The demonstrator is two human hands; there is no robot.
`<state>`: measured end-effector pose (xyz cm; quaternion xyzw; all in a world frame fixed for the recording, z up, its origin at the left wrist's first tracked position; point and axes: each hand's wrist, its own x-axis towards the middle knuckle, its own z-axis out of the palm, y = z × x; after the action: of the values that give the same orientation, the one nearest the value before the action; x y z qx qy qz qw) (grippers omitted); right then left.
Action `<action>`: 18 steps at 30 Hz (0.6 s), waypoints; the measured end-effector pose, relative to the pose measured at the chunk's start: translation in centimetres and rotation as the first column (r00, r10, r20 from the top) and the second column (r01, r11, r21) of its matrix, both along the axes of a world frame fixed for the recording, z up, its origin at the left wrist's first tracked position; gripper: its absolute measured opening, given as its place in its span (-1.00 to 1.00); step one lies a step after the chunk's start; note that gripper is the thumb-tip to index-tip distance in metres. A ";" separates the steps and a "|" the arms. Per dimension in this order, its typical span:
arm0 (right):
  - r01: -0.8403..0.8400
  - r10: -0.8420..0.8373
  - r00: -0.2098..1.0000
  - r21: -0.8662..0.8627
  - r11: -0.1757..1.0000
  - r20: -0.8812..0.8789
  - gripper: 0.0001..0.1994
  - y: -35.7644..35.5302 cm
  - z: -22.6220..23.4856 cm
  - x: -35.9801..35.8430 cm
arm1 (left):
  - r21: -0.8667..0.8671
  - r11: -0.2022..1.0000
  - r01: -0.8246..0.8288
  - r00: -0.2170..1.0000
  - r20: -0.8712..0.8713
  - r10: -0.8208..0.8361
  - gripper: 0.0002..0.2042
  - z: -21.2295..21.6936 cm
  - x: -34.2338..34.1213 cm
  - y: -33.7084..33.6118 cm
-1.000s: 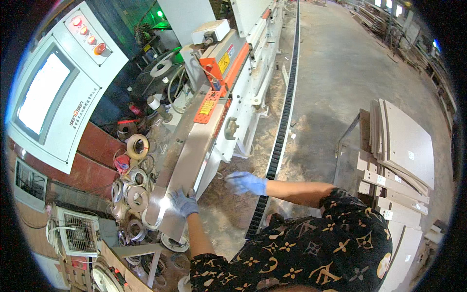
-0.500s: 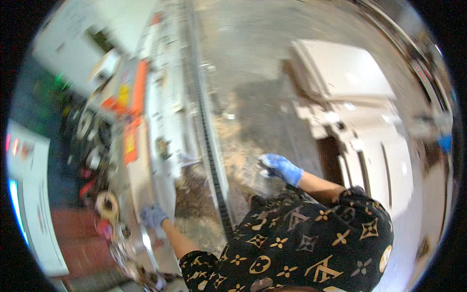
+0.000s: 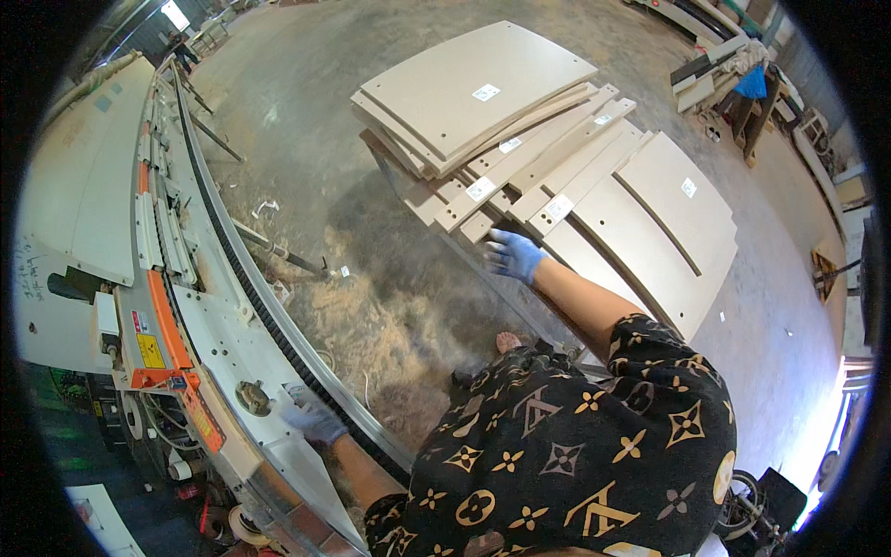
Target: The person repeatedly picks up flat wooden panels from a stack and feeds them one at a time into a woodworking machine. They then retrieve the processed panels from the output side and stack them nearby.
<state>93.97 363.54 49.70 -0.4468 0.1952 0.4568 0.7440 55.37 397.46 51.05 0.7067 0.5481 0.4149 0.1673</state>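
Note:
My left hand (image 3: 314,418), in a blue-grey glove, is low over the white machine bed (image 3: 218,320), beside a round metal fitting (image 3: 251,397). Its fingers are slightly blurred but look stretched out, with nothing visible in them. To the right, my right hand (image 3: 516,255) wears a blue glove and reaches the near end of a stack of cut boards. Its fingers are apart, close to the end of a narrow beige board (image 3: 477,226); whether they touch it I cannot tell. Larger beige panels (image 3: 478,79) with drilled holes and white labels lie on the same stack.
A black toothed track (image 3: 225,223) runs along the machine's edge, beside an orange strip (image 3: 162,311). Sawdust (image 3: 371,325) and scraps lie on the concrete floor. A cable roll (image 3: 249,527) sits lower left, a wheeled thing (image 3: 740,506) lower right. Material is piled far right.
The view has swung toward the board stack and sharpened. My right hand has moved up to the boards' near end. My left hand is now by the round fitting on the machine bed.

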 end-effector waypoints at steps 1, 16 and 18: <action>0.037 -0.036 0.999 -0.017 0.999 0.041 -0.78 1.3 -0.8 1.6 | 0.166 0.971 0.173 0.985 -0.051 -0.167 -0.43 0.0 2.2 -2.1; -0.147 0.109 0.917 0.071 0.987 0.384 -0.61 4.3 3.8 -8.6 | -0.029 0.676 0.736 0.621 -0.370 -0.691 -0.41 10.6 12.7 -19.3; -0.288 0.226 0.895 0.113 0.951 0.385 -0.62 2.8 5.2 -13.0 | -0.099 0.629 0.771 0.462 -0.592 -0.660 -0.36 11.3 14.1 -19.8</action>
<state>81.00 366.38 54.94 -0.4824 -0.0471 0.4745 0.7348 69.48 377.69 62.36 0.9725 0.1812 0.1186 0.0862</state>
